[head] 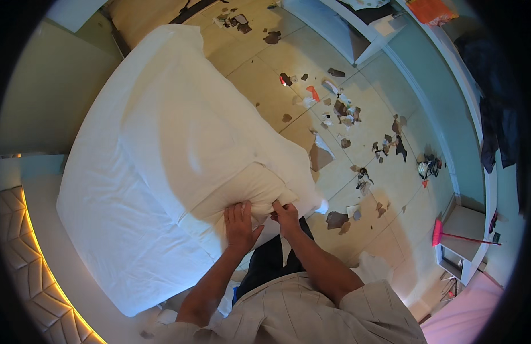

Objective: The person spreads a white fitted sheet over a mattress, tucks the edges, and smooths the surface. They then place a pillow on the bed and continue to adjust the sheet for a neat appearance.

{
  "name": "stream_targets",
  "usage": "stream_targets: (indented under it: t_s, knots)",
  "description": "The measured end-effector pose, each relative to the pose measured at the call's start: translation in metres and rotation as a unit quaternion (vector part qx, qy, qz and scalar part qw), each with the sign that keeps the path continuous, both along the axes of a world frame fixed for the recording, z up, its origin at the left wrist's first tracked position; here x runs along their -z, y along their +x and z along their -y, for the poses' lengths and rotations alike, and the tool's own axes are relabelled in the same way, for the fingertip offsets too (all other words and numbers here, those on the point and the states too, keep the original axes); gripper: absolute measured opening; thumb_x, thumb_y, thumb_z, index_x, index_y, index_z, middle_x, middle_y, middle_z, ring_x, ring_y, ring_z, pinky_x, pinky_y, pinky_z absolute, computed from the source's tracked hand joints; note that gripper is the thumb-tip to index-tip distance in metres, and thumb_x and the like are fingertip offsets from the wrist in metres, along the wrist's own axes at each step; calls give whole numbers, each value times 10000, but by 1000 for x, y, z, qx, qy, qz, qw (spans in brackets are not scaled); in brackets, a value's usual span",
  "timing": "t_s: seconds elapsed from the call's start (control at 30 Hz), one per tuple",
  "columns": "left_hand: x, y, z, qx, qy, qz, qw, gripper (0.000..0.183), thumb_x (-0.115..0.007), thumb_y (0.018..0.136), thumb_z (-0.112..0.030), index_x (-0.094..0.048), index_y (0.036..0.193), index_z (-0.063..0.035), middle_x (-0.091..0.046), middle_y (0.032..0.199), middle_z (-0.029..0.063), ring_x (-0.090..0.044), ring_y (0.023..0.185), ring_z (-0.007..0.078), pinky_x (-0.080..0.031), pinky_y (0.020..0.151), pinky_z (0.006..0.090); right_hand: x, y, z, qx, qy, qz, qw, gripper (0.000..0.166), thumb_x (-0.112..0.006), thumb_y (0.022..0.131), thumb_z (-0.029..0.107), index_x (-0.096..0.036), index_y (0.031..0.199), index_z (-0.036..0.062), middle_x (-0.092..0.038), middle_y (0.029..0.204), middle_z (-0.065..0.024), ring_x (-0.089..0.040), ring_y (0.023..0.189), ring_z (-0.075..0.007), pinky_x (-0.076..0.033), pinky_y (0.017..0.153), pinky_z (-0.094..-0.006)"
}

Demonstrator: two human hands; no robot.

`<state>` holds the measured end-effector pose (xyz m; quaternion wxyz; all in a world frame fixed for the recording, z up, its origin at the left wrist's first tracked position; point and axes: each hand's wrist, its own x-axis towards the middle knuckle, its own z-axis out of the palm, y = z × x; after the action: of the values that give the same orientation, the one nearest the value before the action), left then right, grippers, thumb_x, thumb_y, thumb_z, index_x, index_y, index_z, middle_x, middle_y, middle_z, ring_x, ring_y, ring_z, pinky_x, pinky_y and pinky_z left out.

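Observation:
A white bed sheet [214, 124] covers a mattress, with wrinkles and a raised fold [244, 189] near the edge before me. My left hand [240, 228] rests palm down on that fold, fingertips pressed into the cloth and thumb out to the side. Just to its right, my right hand [287, 216] pinches a bunched piece of the sheet between thumb and fingers. The cloth under the right fingers is partly hidden. A loose white corner [320, 207] of the sheet sticks out past the right hand.
Torn scraps [345, 112] and debris litter the tiled floor [270, 81]. A pink broom [438, 233] leans by a white shelf unit [459, 258]. On the left stands a padded headboard [38, 266] with a lit edge. Dark clothing [497, 129] hangs at far right.

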<state>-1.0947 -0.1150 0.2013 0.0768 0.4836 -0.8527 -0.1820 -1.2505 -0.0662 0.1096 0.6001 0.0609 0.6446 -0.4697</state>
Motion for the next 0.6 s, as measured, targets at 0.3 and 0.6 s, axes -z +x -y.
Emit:
stream_targets:
  t_s: [0.3,0.6]
  knots:
    - [50,40,4,-93,48,-50,993,360,-738,783,-170,-611,1088,-27,-645,1053,211,-590,1044,438,-466,901,543,-65,59,9,-264,-310,-485,774,179,-700,878,165,-698,1003,36,-692,880,-151,-668,736,-312,-535,677,-403]
    - [-23,51,54,-66,161,-236,956,80,-655,877,-64,-656,947,-25,-652,797,201,-649,756,413,-511,657,442,7,30,16,-394,-291,-460,741,340,-723,834,96,-665,1166,47,-658,1217,-154,-588,1196,-338,-473,1000,-456]
